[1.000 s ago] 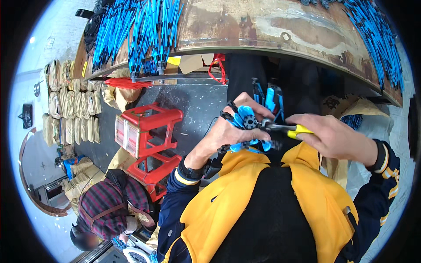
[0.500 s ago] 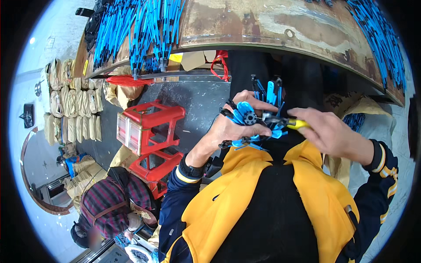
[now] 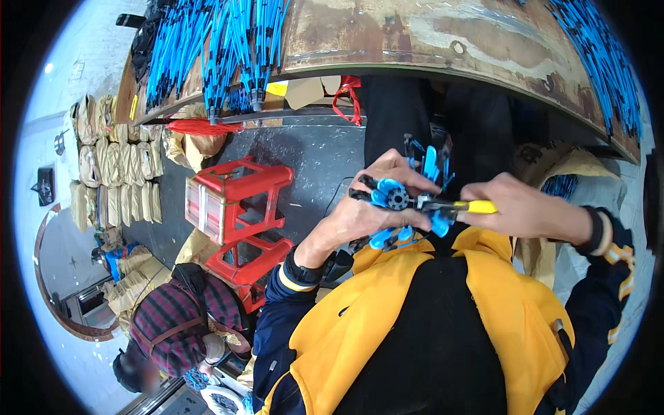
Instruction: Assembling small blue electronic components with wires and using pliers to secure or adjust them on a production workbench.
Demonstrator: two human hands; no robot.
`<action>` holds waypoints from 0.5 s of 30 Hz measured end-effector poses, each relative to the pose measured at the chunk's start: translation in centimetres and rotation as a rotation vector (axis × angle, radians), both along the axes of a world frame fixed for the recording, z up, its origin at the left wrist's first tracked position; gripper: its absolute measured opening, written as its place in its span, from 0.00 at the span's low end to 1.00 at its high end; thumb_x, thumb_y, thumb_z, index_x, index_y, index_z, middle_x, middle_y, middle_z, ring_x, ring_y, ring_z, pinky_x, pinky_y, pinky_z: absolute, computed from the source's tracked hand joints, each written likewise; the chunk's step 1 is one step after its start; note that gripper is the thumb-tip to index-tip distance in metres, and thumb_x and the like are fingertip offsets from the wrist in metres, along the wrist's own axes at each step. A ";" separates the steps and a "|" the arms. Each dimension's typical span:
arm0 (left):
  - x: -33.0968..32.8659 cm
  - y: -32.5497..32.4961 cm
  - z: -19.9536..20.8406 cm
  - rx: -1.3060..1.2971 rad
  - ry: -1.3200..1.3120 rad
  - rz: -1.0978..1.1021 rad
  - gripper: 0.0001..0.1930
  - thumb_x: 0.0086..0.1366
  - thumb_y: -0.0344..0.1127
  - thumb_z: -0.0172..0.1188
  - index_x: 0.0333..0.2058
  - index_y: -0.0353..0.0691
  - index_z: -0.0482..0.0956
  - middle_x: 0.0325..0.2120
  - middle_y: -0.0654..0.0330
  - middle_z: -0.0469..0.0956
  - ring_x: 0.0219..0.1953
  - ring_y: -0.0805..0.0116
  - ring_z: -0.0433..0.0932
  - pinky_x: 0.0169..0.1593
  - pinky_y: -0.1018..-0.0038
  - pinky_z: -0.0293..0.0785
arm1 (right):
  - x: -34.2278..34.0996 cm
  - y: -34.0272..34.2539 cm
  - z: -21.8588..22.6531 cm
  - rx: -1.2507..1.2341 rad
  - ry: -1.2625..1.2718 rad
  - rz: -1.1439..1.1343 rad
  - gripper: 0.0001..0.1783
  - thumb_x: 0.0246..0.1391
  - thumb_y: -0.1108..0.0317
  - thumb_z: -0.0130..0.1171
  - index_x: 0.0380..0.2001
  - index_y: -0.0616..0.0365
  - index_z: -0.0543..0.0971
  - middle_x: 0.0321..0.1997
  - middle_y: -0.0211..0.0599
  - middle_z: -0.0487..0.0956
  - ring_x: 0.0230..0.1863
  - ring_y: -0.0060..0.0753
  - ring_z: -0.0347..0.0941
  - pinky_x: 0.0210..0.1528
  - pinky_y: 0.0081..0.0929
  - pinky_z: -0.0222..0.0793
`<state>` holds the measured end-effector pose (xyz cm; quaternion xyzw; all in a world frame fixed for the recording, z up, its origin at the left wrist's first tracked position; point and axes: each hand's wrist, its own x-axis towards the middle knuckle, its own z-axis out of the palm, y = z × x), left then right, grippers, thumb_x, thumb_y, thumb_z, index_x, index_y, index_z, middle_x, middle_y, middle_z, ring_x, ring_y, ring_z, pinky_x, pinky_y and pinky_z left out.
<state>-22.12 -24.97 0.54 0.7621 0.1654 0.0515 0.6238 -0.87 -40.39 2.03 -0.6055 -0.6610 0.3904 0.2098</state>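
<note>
My left hand (image 3: 360, 207) is wrapped around a blue-and-black part with a round, toothed black hub (image 3: 398, 200) and several blue blades or arms folded around it. Its exact kind is unclear, and my fingers and thumb hide some of it. Closed around yellow-handled pliers (image 3: 477, 206), my right hand (image 3: 519, 207) keeps them level. Their metal jaws point left and reach to the part just right of the hub; what they grip there is too small to tell. Both hands are above my lap, close in front of the table edge.
Bundles of blue rods (image 3: 238, 48) lie on the wooden table (image 3: 415, 41) at left, more rods (image 3: 598, 62) at right. Red stools (image 3: 242, 200) stand at left. A person in a plaid shirt (image 3: 166, 318) bends over lower left. A paper sack (image 3: 567, 162) stands by my right arm.
The pliers have swung level, and their jaws have come closer to the hub. My right hand has turned and dropped slightly; the left keeps its hold on the part.
</note>
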 end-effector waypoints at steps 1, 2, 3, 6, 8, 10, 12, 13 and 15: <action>0.0 0.1 -0.1 -0.003 -0.006 0.014 0.24 0.41 0.39 0.80 0.40 0.46 0.86 0.34 0.62 0.73 0.37 0.68 0.72 0.41 0.71 0.70 | -0.1 0.0 -0.5 -0.257 0.187 0.047 0.13 0.53 0.68 0.62 0.34 0.65 0.72 0.20 0.43 0.71 0.25 0.50 0.70 0.32 0.33 0.67; -0.1 0.3 -0.4 0.004 -0.045 -0.010 0.23 0.42 0.39 0.80 0.39 0.45 0.86 0.34 0.62 0.73 0.37 0.68 0.72 0.41 0.71 0.70 | 0.0 0.0 -0.7 -0.262 0.180 0.061 0.13 0.53 0.68 0.62 0.34 0.65 0.72 0.20 0.43 0.71 0.25 0.50 0.70 0.32 0.33 0.67; -0.2 0.6 -0.7 0.010 -0.083 -0.034 0.22 0.42 0.39 0.79 0.39 0.45 0.86 0.34 0.62 0.73 0.36 0.68 0.72 0.40 0.71 0.70 | 0.0 0.0 -0.7 -0.250 0.187 0.026 0.13 0.54 0.67 0.61 0.34 0.66 0.72 0.21 0.44 0.72 0.25 0.49 0.71 0.32 0.34 0.67; -0.2 0.7 -0.4 0.028 -0.111 -0.058 0.21 0.43 0.40 0.79 0.37 0.44 0.85 0.33 0.63 0.73 0.36 0.69 0.72 0.39 0.71 0.70 | -0.7 0.4 -0.4 -0.226 0.223 -0.060 0.14 0.55 0.65 0.61 0.32 0.67 0.74 0.22 0.46 0.72 0.26 0.49 0.72 0.34 0.35 0.67; 0.1 0.4 -0.1 0.054 -0.116 -0.056 0.20 0.42 0.41 0.79 0.34 0.42 0.84 0.32 0.63 0.72 0.35 0.69 0.72 0.39 0.70 0.69 | -0.3 0.6 0.7 -0.328 0.180 -0.017 0.14 0.58 0.63 0.59 0.35 0.67 0.75 0.24 0.45 0.76 0.28 0.46 0.75 0.35 0.34 0.69; 0.2 0.5 0.1 0.057 -0.106 -0.050 0.20 0.42 0.42 0.80 0.34 0.42 0.83 0.32 0.63 0.71 0.35 0.69 0.72 0.38 0.70 0.69 | 0.5 0.7 2.0 -0.371 0.135 0.007 0.15 0.60 0.62 0.58 0.36 0.66 0.75 0.26 0.45 0.77 0.29 0.44 0.76 0.35 0.33 0.70; 0.2 0.6 0.1 0.060 -0.064 -0.043 0.22 0.42 0.43 0.80 0.32 0.40 0.81 0.31 0.63 0.70 0.34 0.68 0.71 0.38 0.70 0.69 | 1.2 0.5 2.8 -0.460 0.281 0.034 0.20 0.63 0.55 0.54 0.35 0.66 0.76 0.28 0.43 0.80 0.29 0.41 0.77 0.34 0.32 0.70; 0.3 0.5 0.0 0.061 -0.071 -0.039 0.22 0.42 0.43 0.80 0.32 0.40 0.81 0.31 0.63 0.70 0.34 0.68 0.71 0.38 0.70 0.69 | 1.5 0.5 3.2 -0.503 0.356 0.049 0.23 0.65 0.51 0.53 0.35 0.66 0.76 0.29 0.42 0.81 0.29 0.39 0.78 0.33 0.31 0.70; 0.7 0.3 -0.6 0.054 -0.113 -0.046 0.23 0.42 0.44 0.80 0.33 0.40 0.80 0.31 0.63 0.70 0.34 0.68 0.71 0.37 0.70 0.68 | 1.7 0.8 3.7 -0.592 0.415 0.031 0.25 0.65 0.49 0.51 0.35 0.65 0.77 0.30 0.40 0.82 0.30 0.36 0.78 0.33 0.29 0.70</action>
